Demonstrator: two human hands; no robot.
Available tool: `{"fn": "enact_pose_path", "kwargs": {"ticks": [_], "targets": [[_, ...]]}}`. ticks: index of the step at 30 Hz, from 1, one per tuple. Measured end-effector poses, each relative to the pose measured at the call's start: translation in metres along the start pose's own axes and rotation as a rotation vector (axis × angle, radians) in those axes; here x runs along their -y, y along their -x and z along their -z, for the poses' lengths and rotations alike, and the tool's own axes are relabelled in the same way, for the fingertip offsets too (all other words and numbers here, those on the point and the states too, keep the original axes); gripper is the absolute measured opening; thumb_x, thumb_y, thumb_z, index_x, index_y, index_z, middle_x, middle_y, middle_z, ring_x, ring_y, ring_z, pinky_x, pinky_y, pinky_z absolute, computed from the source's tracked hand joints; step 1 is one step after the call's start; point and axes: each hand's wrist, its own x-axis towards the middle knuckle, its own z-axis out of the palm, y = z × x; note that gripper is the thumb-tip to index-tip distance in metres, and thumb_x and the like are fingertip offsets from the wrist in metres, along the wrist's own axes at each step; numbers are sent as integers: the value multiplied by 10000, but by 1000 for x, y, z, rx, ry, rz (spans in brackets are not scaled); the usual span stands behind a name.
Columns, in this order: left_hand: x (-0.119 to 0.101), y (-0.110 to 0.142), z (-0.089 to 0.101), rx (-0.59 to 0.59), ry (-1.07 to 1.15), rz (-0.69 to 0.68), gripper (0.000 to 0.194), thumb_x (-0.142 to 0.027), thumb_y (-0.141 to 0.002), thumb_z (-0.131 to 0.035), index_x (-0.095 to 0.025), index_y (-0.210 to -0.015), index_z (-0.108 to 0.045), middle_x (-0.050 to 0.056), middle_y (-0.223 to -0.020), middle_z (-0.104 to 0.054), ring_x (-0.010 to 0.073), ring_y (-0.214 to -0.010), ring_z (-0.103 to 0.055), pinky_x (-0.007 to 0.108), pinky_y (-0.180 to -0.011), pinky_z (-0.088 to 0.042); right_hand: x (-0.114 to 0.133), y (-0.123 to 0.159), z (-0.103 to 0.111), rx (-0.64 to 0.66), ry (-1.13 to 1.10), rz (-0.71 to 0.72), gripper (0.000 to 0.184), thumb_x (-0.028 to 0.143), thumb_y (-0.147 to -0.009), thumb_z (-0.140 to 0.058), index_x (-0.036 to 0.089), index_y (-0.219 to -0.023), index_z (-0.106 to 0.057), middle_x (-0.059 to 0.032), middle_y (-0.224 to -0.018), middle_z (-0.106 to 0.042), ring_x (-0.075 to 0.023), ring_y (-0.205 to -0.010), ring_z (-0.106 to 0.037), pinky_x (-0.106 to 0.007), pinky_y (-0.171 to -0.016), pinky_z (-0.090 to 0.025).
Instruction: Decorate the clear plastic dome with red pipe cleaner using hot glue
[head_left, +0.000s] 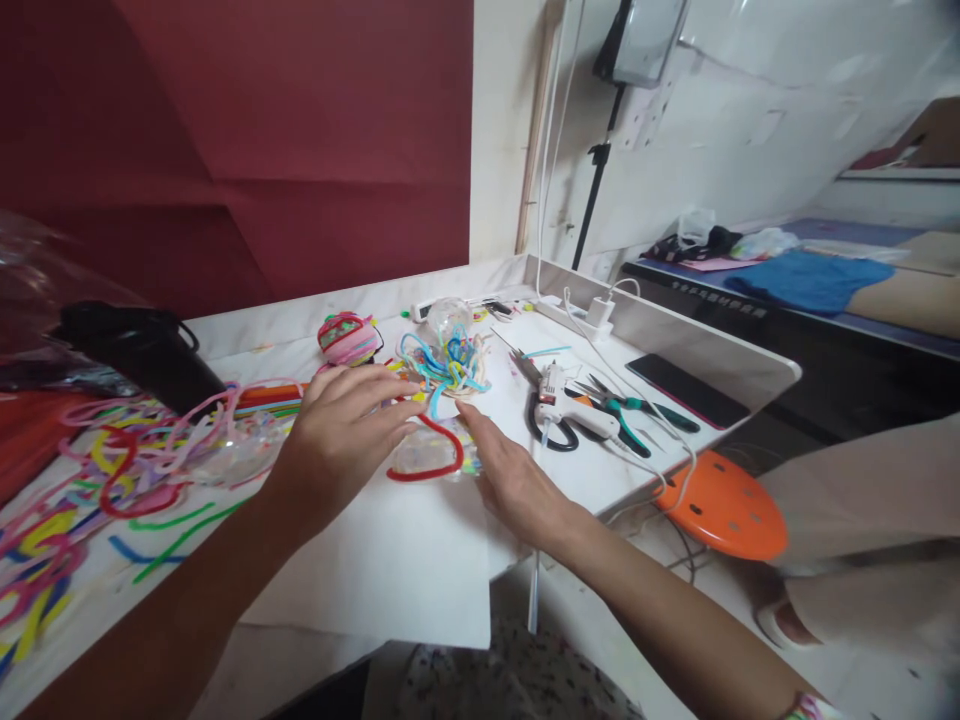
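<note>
My left hand point(341, 435) hovers over the white table point(390, 560) with its fingers stretched out toward a red pipe cleaner point(427, 455) bent into a loop. Under that loop lies a clear plastic piece point(424, 458). My right hand point(510, 475) lies flat and open just right of the red loop, fingertips pointing at it. Neither hand holds anything. Behind the loop sits a tangle of blue and yellow pipe cleaners point(446, 365).
Many coloured pipe cleaners point(112, 470) cover the table's left. A black bag point(139, 350), a pink yarn ball point(347, 337), a glue gun point(559, 400), scissors and pliers point(622, 410), a phone point(686, 390) and a charger point(600, 312) lie around. An orange stool point(724, 505) stands to the right.
</note>
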Motion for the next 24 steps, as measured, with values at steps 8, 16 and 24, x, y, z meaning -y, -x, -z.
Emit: {"fn": "enact_pose_path", "kwargs": {"ticks": [8,16,24], "targets": [[1,9,-3,-36,123,21,137,-101,-928,-609,-143,-1009,-711,94,-974,-772,216,-922,-715,360,-891,-536,1,2,2,-4,-8,-28,987,-70,-801,-409,216,-1616,68,-225,-1522,-447,-313,-1422,-457,-531,-1100,-493],[-5,13,0,-40,93,3,209,-123,-972,-530,-126,-931,-735,94,-902,-767,183,-839,-721,280,-797,-549,2,4,2,-5,-25,-39,988,-62,-792,-418,210,-1617,52,-224,-1538,-429,-309,-1437,-438,-524,-1115,-477],[-9,16,-2,5,148,27,208,-102,-976,-514,-134,-977,-719,77,-939,-753,152,-864,-716,216,-795,-546,2,6,2,-30,9,-35,983,-66,-780,-396,211,-1614,44,-214,-1500,-468,-285,-1422,-461,-497,-1098,-499]]}}
